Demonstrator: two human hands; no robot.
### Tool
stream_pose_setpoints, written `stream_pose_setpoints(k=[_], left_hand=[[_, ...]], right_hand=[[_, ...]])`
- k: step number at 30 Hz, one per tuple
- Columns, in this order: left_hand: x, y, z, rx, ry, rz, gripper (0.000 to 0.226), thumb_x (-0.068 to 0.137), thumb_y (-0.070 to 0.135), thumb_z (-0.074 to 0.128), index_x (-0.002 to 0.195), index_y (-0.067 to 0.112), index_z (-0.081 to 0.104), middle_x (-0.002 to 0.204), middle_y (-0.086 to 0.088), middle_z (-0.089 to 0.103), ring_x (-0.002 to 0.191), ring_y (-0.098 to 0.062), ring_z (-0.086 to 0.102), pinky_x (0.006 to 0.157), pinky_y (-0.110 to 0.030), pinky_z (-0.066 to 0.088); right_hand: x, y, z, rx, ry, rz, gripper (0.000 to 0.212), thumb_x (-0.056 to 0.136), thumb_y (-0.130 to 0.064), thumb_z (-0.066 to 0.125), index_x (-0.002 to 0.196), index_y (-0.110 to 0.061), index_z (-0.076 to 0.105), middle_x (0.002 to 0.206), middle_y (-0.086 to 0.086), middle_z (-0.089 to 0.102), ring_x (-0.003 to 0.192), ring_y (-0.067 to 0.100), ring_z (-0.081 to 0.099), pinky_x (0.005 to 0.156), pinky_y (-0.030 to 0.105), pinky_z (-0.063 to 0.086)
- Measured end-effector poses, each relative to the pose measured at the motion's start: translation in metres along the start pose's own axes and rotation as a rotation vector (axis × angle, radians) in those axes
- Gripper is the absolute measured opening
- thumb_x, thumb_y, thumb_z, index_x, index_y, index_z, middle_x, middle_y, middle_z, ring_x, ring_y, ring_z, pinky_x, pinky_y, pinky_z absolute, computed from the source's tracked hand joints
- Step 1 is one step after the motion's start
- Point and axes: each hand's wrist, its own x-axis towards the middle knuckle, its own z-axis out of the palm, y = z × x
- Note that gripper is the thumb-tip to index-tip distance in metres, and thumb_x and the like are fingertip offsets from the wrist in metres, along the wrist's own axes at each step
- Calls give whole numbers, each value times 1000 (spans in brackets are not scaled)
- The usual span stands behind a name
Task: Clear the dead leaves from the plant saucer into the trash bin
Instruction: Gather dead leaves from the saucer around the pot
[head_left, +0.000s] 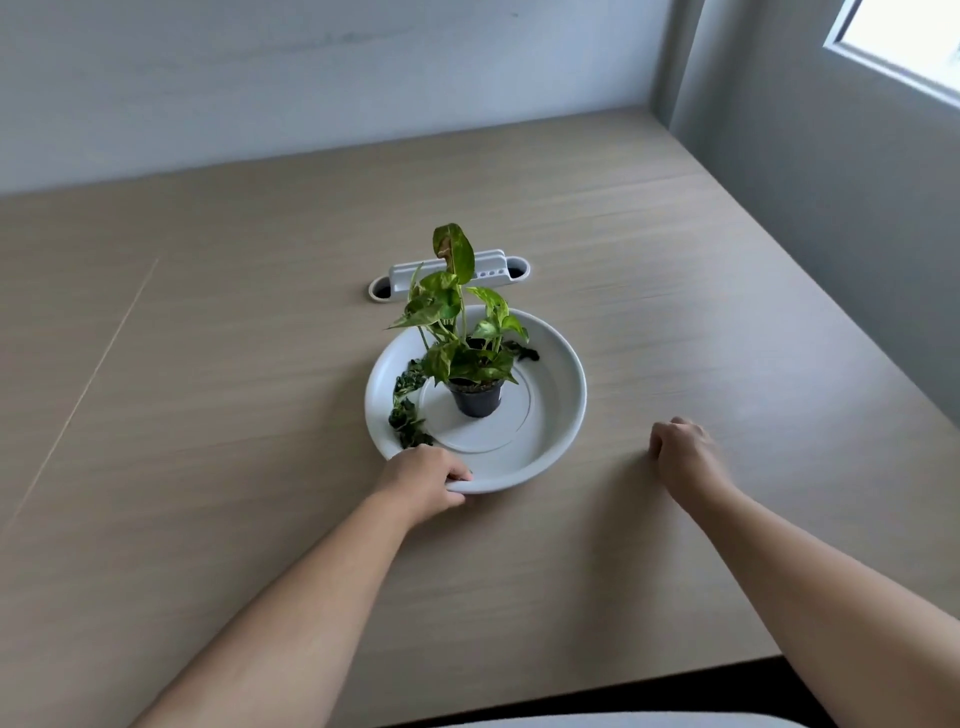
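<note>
A round white saucer (558, 395) lies on the wooden table with a small black pot (476, 399) of a green plant (457, 322) in its middle. Dark fallen leaves (406, 410) lie along the saucer's left inner edge, and another dark leaf (524, 353) lies behind the pot on the right. My left hand (423, 480) grips the saucer's near rim. My right hand (680, 449) rests as a loose fist on the table, to the right of the saucer and apart from it. No trash bin is in view.
A white cable-port fitting (449, 275) is set into the table (208, 364) behind the saucer. A wall runs along the back and the right side, with a window (904, 41) at the top right. The table's front edge (571, 686) is near my body.
</note>
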Motion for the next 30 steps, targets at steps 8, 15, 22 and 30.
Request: stream_pose_setpoints(k=[8,15,22,30], left_hand=[[21,47,11,-39,37,86,51,64,63,71,101,28,67,104,8,68,99,-15,61,75,-26,44],[9,-15,-45,244,-104,36,71,57,64,76,117,32,60,120,7,62,114,-16,56,93,-30,43],[-3,-22,-29,210,18,51,41,74,53,68,107,28,67,107,5,68,102,-17,60,80,-29,42],[-2,10,3,61,78,56,54,69,65,65,106,26,65,110,0,65,107,-20,56,87,-35,42]], right_hand=[[16,-22,-16,138,32,8,25,74,2,47,70,-13,66,85,10,67,86,27,58,68,29,46],[15,-71,-26,307,49,-171,22,74,-1,54,72,-10,74,81,10,70,82,25,58,69,26,44],[-1,-107,-6,238,-129,-341,28,76,3,51,80,-9,75,83,-1,66,76,16,59,61,24,47],[-3,-117,4,139,-213,-375,23,75,0,49,81,7,70,92,17,72,84,32,66,74,41,58]])
